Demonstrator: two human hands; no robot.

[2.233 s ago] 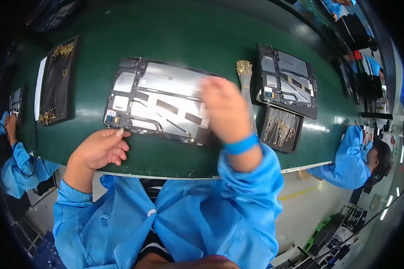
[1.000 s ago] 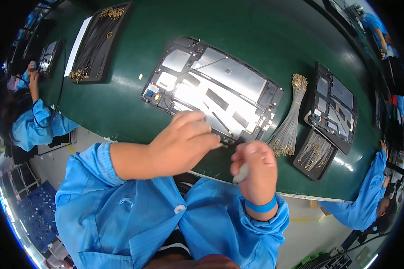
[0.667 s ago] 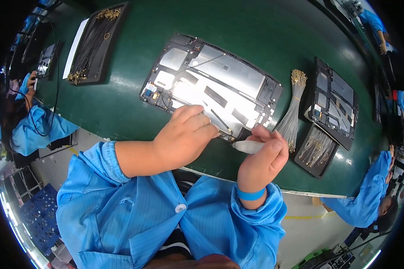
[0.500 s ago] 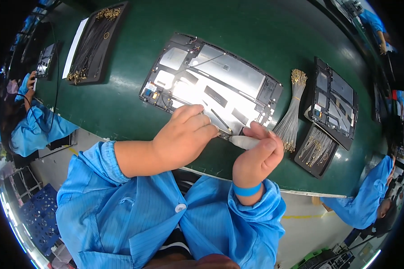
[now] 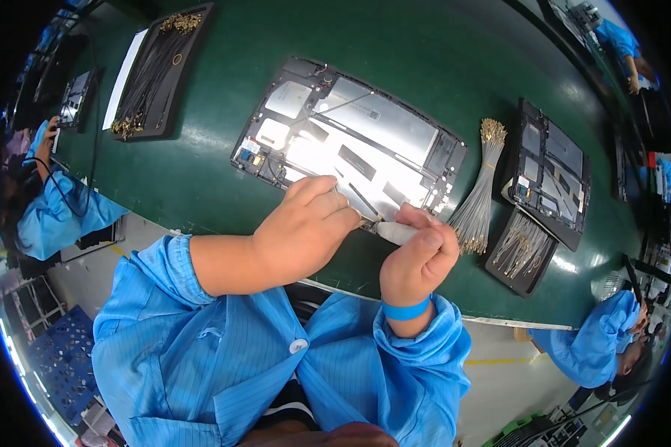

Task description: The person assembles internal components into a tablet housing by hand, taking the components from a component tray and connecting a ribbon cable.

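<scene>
Since a second ago, the right hand has come up to the near edge of the device, bringing the white tool beside the left fingertips. I see the device lying open on the green table, in front of the hands and tilted down to the right. Right fingers grasp the tool, its tip pointing left; the left hand overlaps the near edge with fingers bent, and I cannot tell whether they grip anything. Just right of the device I have a bundle of cables, then a second device partly over a tray of loose cables. Well off to the left lies another tray, touching a white sheet
</scene>
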